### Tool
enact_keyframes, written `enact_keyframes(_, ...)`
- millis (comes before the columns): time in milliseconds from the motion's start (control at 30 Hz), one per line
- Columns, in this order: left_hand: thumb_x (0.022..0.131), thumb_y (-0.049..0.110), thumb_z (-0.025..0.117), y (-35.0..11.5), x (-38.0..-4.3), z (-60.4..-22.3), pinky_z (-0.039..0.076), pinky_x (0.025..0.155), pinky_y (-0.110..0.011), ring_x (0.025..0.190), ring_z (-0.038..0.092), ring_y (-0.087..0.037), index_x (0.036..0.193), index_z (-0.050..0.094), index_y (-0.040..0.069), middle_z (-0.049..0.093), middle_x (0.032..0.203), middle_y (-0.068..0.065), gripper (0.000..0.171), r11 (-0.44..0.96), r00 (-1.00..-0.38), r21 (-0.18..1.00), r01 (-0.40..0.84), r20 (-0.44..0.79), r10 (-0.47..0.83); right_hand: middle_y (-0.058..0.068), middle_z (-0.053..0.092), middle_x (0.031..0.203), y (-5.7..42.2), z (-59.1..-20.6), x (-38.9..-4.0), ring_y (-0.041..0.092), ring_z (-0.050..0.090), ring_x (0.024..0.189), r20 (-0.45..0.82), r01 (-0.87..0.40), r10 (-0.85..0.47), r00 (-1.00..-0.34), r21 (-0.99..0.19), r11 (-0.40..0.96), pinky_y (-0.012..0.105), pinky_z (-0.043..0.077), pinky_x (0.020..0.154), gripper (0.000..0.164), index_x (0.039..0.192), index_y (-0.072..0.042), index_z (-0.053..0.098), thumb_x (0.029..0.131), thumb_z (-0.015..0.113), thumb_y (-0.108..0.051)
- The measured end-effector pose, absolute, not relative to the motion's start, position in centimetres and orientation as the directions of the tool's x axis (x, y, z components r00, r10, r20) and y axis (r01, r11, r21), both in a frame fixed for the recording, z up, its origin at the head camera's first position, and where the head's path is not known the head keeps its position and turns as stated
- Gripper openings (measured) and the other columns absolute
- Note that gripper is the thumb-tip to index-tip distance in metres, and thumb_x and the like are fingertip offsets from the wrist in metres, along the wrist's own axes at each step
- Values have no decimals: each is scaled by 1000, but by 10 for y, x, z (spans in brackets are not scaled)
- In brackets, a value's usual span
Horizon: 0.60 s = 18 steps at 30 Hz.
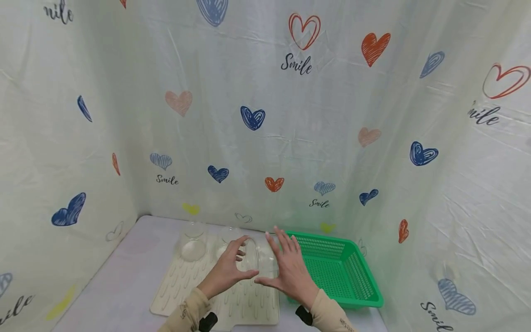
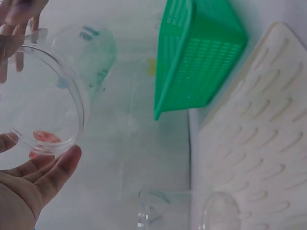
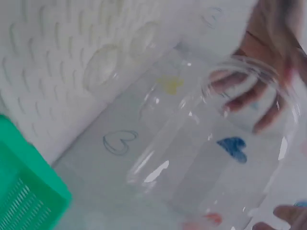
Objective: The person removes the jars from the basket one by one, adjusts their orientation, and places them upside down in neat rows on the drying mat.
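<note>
A clear jar (image 1: 253, 256) is raised on its side between the two hands, its round mouth facing left. My left hand (image 1: 228, 267) holds it at the rim, fingers bent over the far side and thumb below. In the left wrist view fingertips of the left hand (image 2: 48, 177) meet the jar's rim (image 2: 79, 103). My right hand (image 1: 290, 269) is around the jar's closed end with long, spread fingers; how firmly they touch is unclear. The right wrist view shows the transparent jar body (image 3: 201, 158) with the left hand (image 3: 254, 91) at its mouth.
Two more clear jars, one at the left (image 1: 193, 246) and another beside it (image 1: 224, 249), stand on a cream ridged drying mat (image 1: 249, 304). A green slotted basket (image 1: 369, 281) sits to the right. Heart-printed curtains (image 1: 257, 152) enclose the white table (image 1: 120, 272).
</note>
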State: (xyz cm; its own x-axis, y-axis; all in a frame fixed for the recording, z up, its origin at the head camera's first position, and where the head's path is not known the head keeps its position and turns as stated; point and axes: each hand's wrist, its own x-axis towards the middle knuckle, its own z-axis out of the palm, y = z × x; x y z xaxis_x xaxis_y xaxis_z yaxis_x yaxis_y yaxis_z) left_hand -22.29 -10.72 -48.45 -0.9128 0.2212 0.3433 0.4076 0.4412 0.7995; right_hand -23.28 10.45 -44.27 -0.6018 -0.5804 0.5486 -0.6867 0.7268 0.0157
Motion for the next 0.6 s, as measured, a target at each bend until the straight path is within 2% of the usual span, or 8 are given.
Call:
enact_keyframes(67, 68, 59, 69, -113, -224, -483, 48, 79, -35, 105, 51, -18, 140, 20, 39, 37, 130, 2, 89, 449, -914, 796, 405, 362, 182, 7, 13, 151, 114, -437, -236, 31, 20, 135, 541, -649, -450, -710, -257, 716, 62, 24, 99, 105, 147, -23, 8, 69, 66, -63)
enact_keyframes(133, 67, 57, 70, -118, -225, -482, 48, 81, -36, 105, 51, -18, 139, 20, 40, 37, 131, 2, 90, 449, -914, 797, 403, 378, 150, 5, 11, 151, 123, -431, -242, 31, 20, 135, 475, -567, -329, -816, -546, 617, 61, 27, 98, 94, 147, -27, 4, 78, 64, -52)
enact_keyframes(200, 67, 55, 72, -122, -226, -480, 48, 83, -36, 107, 51, -18, 140, 21, 39, 36, 134, 3, 91, 435, -912, 803, 406, 388, 134, 7, 12, 151, 131, -429, -247, 34, 23, 134, 346, -433, -267, -899, -792, 431, 59, 31, 97, 81, 146, -31, 2, 87, 56, -43)
enact_keyframes(267, 66, 55, 73, -125, -227, -479, 47, 85, -34, 108, 51, -17, 140, 21, 40, 35, 134, 5, 92, 426, -911, 807, 409, 389, 138, 13, 11, 150, 138, -433, -253, 40, 23, 132, 171, -240, -289, -942, -945, 221, 57, 32, 97, 72, 145, -30, -2, 93, 46, -43)
enact_keyframes(333, 67, 48, 75, -125, -223, -476, 47, 87, -36, 110, 50, -19, 141, 21, 38, 35, 135, 5, 92, 404, -911, 817, 412, 383, 153, 21, 11, 148, 142, -440, -259, 44, 23, 131, 5, -28, -360, -933, -998, 57, 56, 34, 97, 70, 145, -27, -3, 94, 38, -49)
enact_keyframes(433, 68, 49, 74, -125, -221, -479, 47, 86, -35, 112, 49, -22, 140, 20, 40, 34, 135, 4, 91, 395, -908, 818, 419, 372, 193, 28, 12, 145, 142, -451, -263, 45, 29, 127, -159, 198, -452, -878, -980, -38, 54, 38, 95, 79, 145, -20, -6, 91, 36, -58)
enact_keyframes(500, 68, 49, 74, -124, -220, -481, 47, 86, -36, 113, 48, -22, 141, 19, 39, 33, 135, 2, 91, 392, -904, 816, 426, 369, 215, 30, 18, 143, 138, -454, -264, 44, 35, 124, -199, 254, -475, -857, -966, -54, 53, 40, 92, 82, 146, -18, -5, 89, 40, -58)
enact_keyframes(600, 67, 55, 72, -123, -221, -488, 48, 85, -35, 113, 48, -20, 141, 18, 41, 33, 136, 1, 92, 396, -898, 807, 439, 374, 233, 30, 24, 141, 133, -457, -263, 43, 39, 123, -215, 270, -483, -849, -962, -46, 51, 42, 92, 85, 145, -17, -7, 89, 44, -55)
